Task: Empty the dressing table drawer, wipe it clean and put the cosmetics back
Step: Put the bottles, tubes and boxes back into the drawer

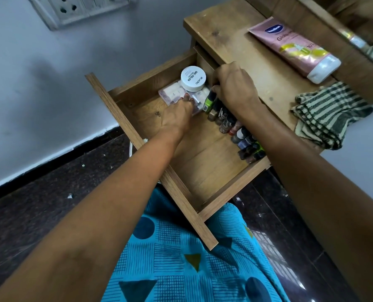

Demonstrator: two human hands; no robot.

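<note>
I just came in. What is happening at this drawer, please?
A person has both hands in the open drawer of the dressing table. The left hand lays its fingers on a clear packet by a white jar. The right hand reaches down at the far end of a row of nail polish bottles along the right side; whether it grips one is hidden. A pink tube and a striped cloth lie on the tabletop.

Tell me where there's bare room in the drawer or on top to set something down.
Free: drawer floor between front panel and nail polish row; tabletop between pink tube and striped cloth. Crowded: drawer's back corner, with white jar, clear packet, left hand and right hand.
</note>
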